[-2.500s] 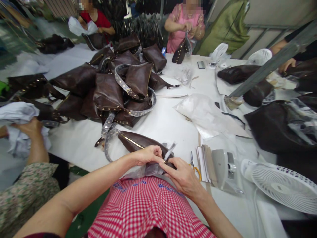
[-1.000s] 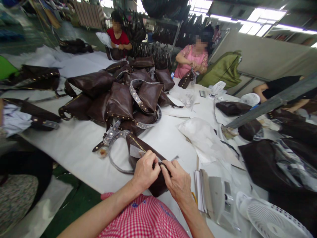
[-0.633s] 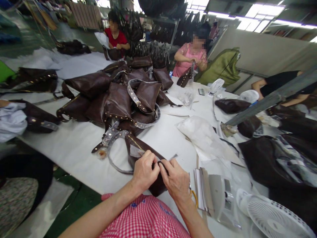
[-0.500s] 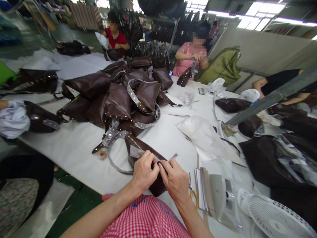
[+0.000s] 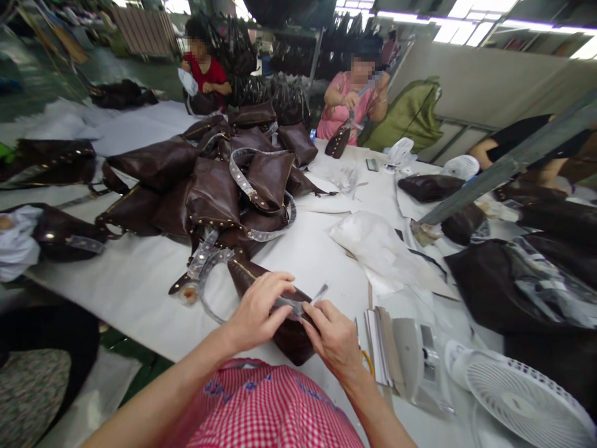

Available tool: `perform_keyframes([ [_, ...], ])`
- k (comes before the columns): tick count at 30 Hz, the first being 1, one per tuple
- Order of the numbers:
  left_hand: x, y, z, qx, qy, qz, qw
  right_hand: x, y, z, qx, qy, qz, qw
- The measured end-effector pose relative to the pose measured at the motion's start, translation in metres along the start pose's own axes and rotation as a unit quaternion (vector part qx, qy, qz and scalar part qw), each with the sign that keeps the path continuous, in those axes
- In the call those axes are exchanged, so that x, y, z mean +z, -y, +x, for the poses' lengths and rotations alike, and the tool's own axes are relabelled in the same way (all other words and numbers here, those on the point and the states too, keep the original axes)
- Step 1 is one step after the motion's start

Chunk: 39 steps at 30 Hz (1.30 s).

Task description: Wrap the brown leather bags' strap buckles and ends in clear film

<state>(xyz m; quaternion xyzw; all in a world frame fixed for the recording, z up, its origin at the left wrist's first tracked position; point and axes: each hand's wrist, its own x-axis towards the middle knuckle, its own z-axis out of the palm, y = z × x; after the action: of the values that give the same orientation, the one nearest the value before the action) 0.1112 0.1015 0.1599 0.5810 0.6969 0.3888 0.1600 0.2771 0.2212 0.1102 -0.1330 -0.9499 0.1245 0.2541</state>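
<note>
A dark brown leather handbag point(image 5: 293, 342) lies in front of me at the near table edge, its zip running along the top. A strip of clear plastic film point(image 5: 293, 305) lies across it, with a loose end standing up past my right fingers. My right hand point(image 5: 333, 339) pinches this film between thumb and fingers. Over the bag's left part, my left hand point(image 5: 259, 311) has its thumb and fingers apart, close around the other end of the film. The bag's plastic-wrapped strap point(image 5: 205, 295) loops out to the left.
Several brown handbags point(image 5: 214, 193) are heaped ahead. Right of my hand are yellow-handled scissors point(image 5: 367, 361), stacked cards point(image 5: 380, 348), a grey-white device point(image 5: 413, 361) and a white fan point(image 5: 527, 398). A metal post point(image 5: 489, 177) slants at right. Co-workers sit around the table.
My left hand has opened from a pinch and shifted slightly left, exposing the film. My right hand keeps its pinch. The co-worker in pink has raised one hand, stretching a strap upward.
</note>
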Motion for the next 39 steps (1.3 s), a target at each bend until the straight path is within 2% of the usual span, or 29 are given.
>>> perform_keyframes([
  [1,-0.008,0.005,0.004,-0.021,0.046,-0.027,0.998,-0.001,0.0,-0.002,-0.013,-0.001,0.013,1.0],
  [3,-0.018,0.015,0.013,-0.063,0.177,-0.094,0.978,-0.001,-0.001,-0.006,-0.039,-0.009,0.031,0.999],
  [6,-0.018,0.027,0.024,-0.119,0.35,-0.188,0.91,-0.002,0.0,-0.009,-0.065,-0.013,0.051,0.996],
  [9,-0.008,0.03,0.027,-0.212,0.424,-0.281,0.835,-0.007,0.0,-0.011,-0.059,0.003,0.116,0.992],
  [11,-0.001,0.031,0.025,-0.283,0.426,-0.336,0.791,-0.014,-0.002,-0.014,-0.036,0.025,0.177,0.983],
  [13,0.005,0.033,0.021,-0.32,0.424,-0.371,0.762,-0.02,-0.008,-0.019,-0.006,0.06,0.228,0.972],
  [17,0.009,0.035,0.016,-0.331,0.425,-0.41,0.736,-0.023,-0.018,-0.034,0.028,0.101,0.248,0.963],
  [19,0.009,0.033,0.017,-0.335,0.425,-0.427,0.724,-0.023,-0.019,-0.038,0.025,0.111,0.241,0.964],
  [23,0.005,0.021,0.023,-0.334,0.46,-0.451,0.689,-0.025,-0.011,-0.033,0.002,0.148,0.22,0.964],
  [28,0.009,0.013,0.03,-0.375,0.459,-0.409,0.693,-0.027,-0.007,-0.025,-0.027,0.198,0.165,0.966],
  [31,0.017,0.013,0.033,-0.393,0.477,-0.385,0.685,-0.021,-0.008,-0.026,-0.04,0.203,0.151,0.967],
  [33,0.023,0.013,0.035,-0.385,0.489,-0.383,0.683,-0.017,-0.008,-0.027,-0.049,0.192,0.161,0.967],
  [36,0.029,0.012,0.041,-0.372,0.472,-0.363,0.712,-0.016,-0.009,-0.027,-0.053,0.164,0.202,0.964],
  [39,0.031,0.011,0.045,-0.406,0.448,-0.342,0.719,-0.018,-0.01,-0.028,-0.019,0.117,0.236,0.964],
])
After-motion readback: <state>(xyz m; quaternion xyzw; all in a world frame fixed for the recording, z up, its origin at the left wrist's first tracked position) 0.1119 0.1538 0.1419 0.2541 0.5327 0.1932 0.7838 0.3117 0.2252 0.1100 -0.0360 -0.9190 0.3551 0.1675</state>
